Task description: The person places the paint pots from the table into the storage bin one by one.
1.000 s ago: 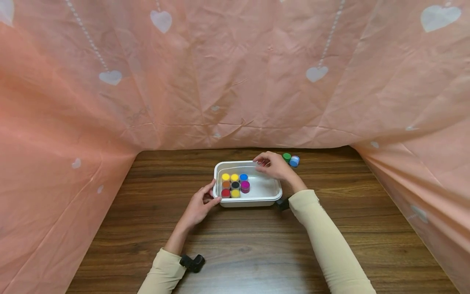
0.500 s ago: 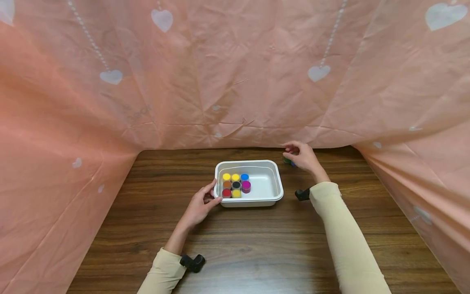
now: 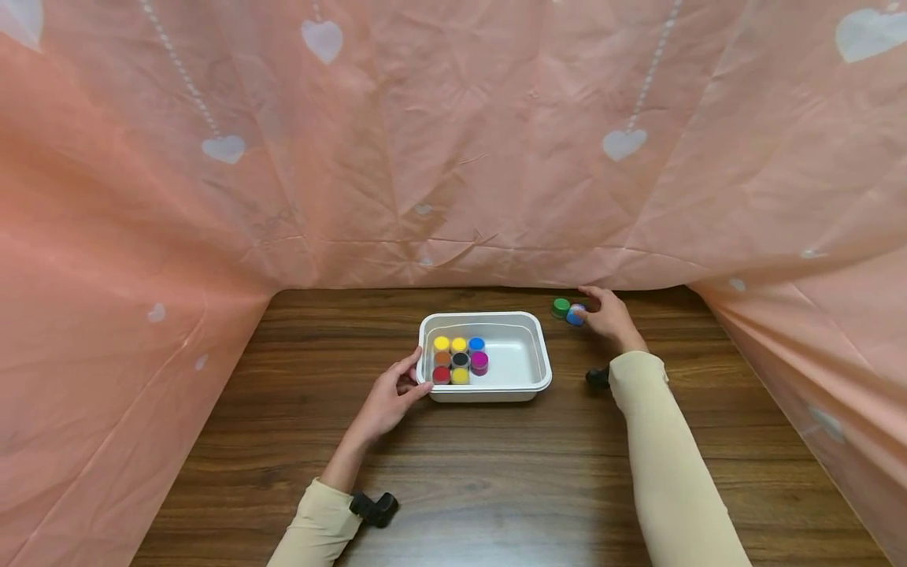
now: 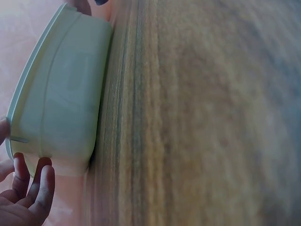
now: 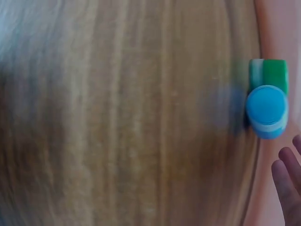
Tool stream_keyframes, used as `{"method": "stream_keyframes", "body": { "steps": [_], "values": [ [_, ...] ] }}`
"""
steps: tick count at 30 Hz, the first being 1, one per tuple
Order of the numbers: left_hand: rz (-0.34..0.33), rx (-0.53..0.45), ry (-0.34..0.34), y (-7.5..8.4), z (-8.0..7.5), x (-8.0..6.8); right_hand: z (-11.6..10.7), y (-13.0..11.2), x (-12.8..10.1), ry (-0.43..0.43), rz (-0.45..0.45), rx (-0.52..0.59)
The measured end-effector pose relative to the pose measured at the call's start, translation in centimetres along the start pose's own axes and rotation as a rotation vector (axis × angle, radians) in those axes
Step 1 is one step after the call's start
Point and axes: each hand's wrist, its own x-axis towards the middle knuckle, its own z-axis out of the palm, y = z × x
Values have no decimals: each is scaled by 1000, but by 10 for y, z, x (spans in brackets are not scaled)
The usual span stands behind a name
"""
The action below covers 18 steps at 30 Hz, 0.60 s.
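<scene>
A white tray [image 3: 542,348] stands mid-table with several coloured paint pots [image 3: 460,359] packed in its left half. My left hand [image 3: 416,376] grips the tray's near left corner, thumb on the rim and fingers against the wall. The left wrist view shows that tray [image 4: 61,94] from the side, with my left hand [image 4: 21,155] at its corner. Right of the tray, a green pot [image 3: 560,307] and a light-blue pot [image 3: 575,316] stand side by side. My right hand [image 3: 594,311] reaches up to the light-blue pot [image 5: 266,110]. In the right wrist view its fingertips [image 5: 288,181] lie just apart from that pot.
Pink cloth with white hearts [image 3: 453,157] walls in the back and both sides of the brown wooden table [image 3: 496,472]. Black wrist-camera mounts sit at the left cuff [image 3: 373,508] and the right cuff [image 3: 597,377].
My right hand left the tray's far rim and moved right and back to the two loose pots. My left hand stayed on the tray's corner.
</scene>
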Motion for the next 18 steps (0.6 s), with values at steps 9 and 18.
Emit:
{"method": "stream_keyframes", "body": {
  "steps": [9,18],
  "values": [
    [-10,-4,3,1,1,-2,14,13,-1,-10,15,-51],
    [-7,3,2,3,0,-2,13,10,-2,14,27,-29]
  ]
}}
